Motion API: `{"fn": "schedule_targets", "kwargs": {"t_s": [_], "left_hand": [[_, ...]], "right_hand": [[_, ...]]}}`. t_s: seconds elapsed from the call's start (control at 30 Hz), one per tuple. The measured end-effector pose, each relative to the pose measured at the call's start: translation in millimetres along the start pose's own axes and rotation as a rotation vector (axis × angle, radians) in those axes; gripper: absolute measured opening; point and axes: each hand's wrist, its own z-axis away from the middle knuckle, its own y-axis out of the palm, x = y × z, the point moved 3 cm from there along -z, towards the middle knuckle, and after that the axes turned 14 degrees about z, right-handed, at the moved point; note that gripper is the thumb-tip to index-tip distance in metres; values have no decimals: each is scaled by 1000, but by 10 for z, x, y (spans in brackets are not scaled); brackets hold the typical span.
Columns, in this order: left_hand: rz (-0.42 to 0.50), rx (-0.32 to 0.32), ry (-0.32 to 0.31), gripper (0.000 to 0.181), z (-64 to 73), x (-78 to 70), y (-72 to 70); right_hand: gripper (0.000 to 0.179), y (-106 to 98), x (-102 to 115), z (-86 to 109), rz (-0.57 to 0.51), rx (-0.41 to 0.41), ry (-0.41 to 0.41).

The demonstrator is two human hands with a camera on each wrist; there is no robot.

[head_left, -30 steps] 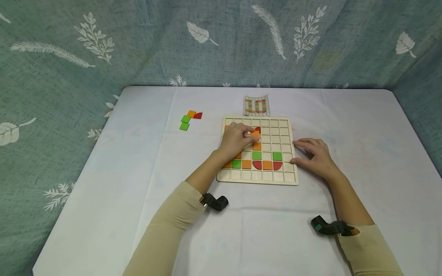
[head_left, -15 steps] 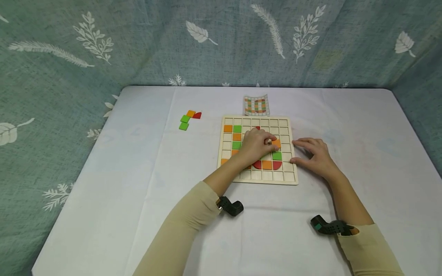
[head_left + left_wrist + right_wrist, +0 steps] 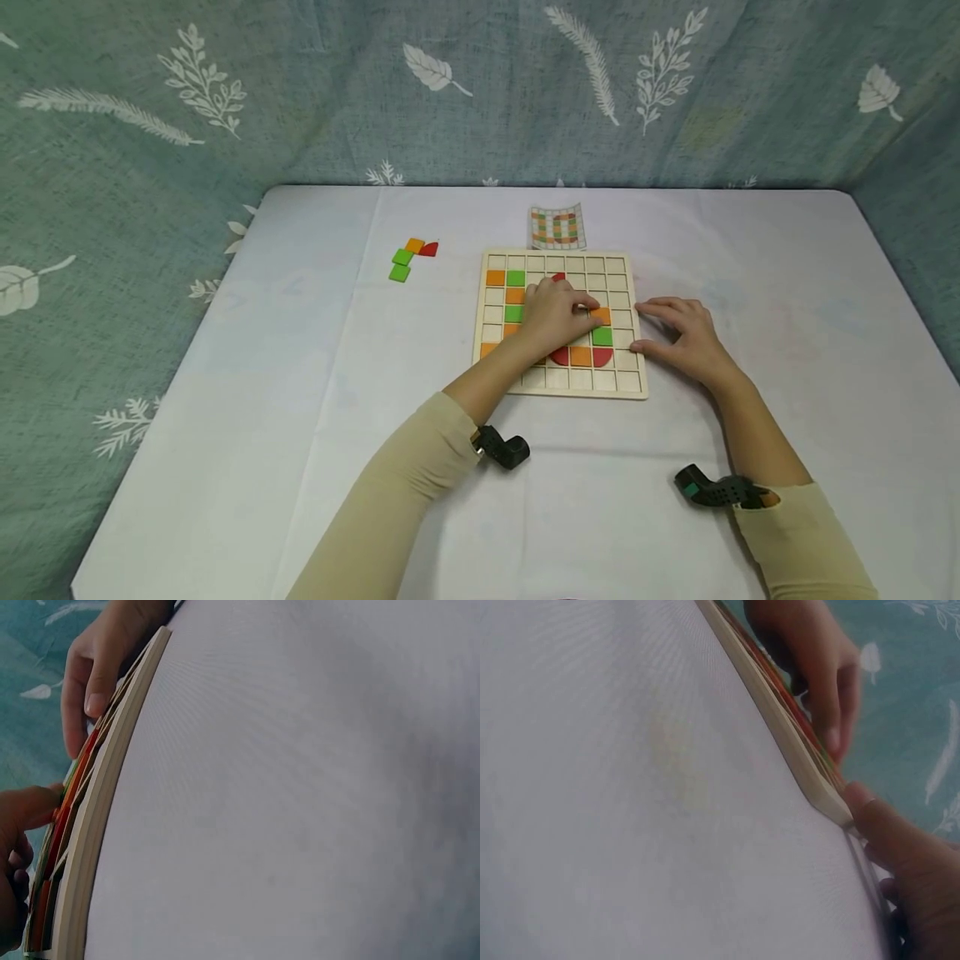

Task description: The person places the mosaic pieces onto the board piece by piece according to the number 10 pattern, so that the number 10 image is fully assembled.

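Observation:
A wooden grid board lies on the table with orange, green and red tiles set in some of its cells. My left hand reaches over the board, thumb and index finger pinching an orange square tile at a cell above a green tile. The palm hides several cells. At the board's right edge, my right hand rests its spread thumb and fingers against the rim. In the right wrist view, the right thumb touches the board's corner.
Beyond the board lies a small pattern card with a coloured grid. Loose tiles sit to the left: two green squares, an orange square and a red quarter-round. A leaf-print curtain hangs behind the white-covered table.
The left hand has moved right across the board with the orange tile, from the upper middle to a cell in the right part, and has lowered it slightly. The right hand stays put.

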Motion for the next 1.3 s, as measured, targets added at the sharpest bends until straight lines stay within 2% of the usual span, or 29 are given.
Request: {"fn": "schedule_targets", "kwargs": {"t_s": [0.17, 0.33, 0.77, 1.03, 1.3], "left_hand": [[55, 1, 10, 29, 17, 67, -41], [162, -30, 4, 27, 55, 162, -119], [345, -50, -57, 33, 185, 401, -433], [407, -129, -88, 36, 287, 606, -620], [458, -221, -159, 37, 414, 826, -850]], "right_hand": [[58, 0, 10, 0, -2, 10, 19], [57, -15, 35, 2, -1, 24, 43], [57, -11, 44, 7, -7, 19, 49], [57, -12, 27, 26, -9, 16, 39], [57, -7, 33, 3, -24, 4, 26]]}}
